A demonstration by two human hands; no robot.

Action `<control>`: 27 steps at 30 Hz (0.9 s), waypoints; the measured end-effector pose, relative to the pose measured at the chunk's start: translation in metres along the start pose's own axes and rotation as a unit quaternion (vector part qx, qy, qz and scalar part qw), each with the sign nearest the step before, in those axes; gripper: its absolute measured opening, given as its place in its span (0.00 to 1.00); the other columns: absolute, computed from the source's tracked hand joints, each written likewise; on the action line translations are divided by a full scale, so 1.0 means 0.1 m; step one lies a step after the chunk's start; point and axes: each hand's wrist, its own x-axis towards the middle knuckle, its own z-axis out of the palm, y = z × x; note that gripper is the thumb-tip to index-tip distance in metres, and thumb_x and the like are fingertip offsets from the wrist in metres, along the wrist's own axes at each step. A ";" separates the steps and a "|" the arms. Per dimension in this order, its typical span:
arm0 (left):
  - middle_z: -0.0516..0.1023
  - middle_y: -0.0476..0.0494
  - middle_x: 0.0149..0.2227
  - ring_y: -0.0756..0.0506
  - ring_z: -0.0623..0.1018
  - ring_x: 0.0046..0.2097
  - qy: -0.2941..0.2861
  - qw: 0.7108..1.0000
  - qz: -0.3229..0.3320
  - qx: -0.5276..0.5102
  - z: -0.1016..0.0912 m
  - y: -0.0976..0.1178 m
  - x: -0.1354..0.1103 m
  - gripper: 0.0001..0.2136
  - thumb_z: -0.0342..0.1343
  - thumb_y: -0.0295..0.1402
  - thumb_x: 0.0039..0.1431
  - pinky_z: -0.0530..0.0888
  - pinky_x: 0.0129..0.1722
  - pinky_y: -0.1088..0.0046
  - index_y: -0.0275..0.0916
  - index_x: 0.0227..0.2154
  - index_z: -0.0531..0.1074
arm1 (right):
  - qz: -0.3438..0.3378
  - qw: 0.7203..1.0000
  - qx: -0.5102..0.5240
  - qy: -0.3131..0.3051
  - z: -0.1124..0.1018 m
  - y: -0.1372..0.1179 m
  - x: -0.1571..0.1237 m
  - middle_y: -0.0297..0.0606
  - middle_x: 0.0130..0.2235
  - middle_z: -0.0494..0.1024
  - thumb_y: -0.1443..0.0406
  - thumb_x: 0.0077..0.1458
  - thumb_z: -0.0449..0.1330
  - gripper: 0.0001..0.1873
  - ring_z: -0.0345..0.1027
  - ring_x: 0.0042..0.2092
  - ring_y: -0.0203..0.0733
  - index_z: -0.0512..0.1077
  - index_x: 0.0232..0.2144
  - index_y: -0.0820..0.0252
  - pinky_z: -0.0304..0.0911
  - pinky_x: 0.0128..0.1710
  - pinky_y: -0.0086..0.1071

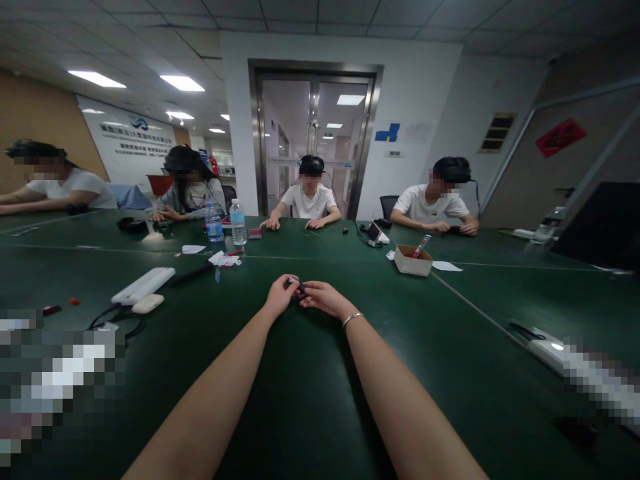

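Observation:
Just above the green table [300, 373], my two hands meet in front of me. My left hand [280, 295] is closed, its fingers pinching a small dark object [301, 289] with a whitish bit near its left end. From the other side, my right hand [326, 299], with a silver bracelet [353, 319] at the wrist, has its fingers closed on the same object. Its kind is too small and too covered by fingers to make out.
A small open box [413, 264] stands ahead to the right. Two water bottles [238, 223] stand ahead left, near paper scraps [225, 259]. A white power bank-like block [144, 286] and cables lie at left. Several people wearing headsets sit around the table.

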 end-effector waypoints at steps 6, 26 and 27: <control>0.73 0.45 0.31 0.49 0.75 0.32 -0.032 0.999 -0.006 -0.023 -0.03 0.03 -0.02 0.14 0.58 0.36 0.46 0.72 0.34 0.71 0.34 0.35 0.69 | -0.050 0.996 0.049 0.054 -0.07 0.06 -0.01 0.43 0.32 0.75 0.77 0.51 0.58 0.14 0.72 0.29 0.37 0.66 0.42 0.69 0.70 0.33 0.29; 0.73 0.44 0.32 0.49 0.75 0.32 -0.028 0.998 -0.040 -0.027 -0.02 0.07 -0.05 0.14 0.59 0.31 0.46 0.72 0.36 0.68 0.35 0.37 0.67 | -0.102 0.984 0.079 0.121 -0.14 0.07 0.01 0.40 0.30 0.74 0.76 0.42 0.64 0.12 0.70 0.26 0.34 0.72 0.34 0.68 0.68 0.30 0.28; 0.73 0.43 0.32 0.48 0.75 0.33 -0.032 0.999 -0.035 -0.020 -0.03 0.06 -0.05 0.13 0.59 0.31 0.46 0.72 0.38 0.67 0.35 0.36 0.67 | -0.103 0.984 0.079 0.119 -0.14 0.07 0.01 0.40 0.30 0.75 0.76 0.42 0.64 0.12 0.70 0.27 0.35 0.72 0.34 0.69 0.68 0.31 0.28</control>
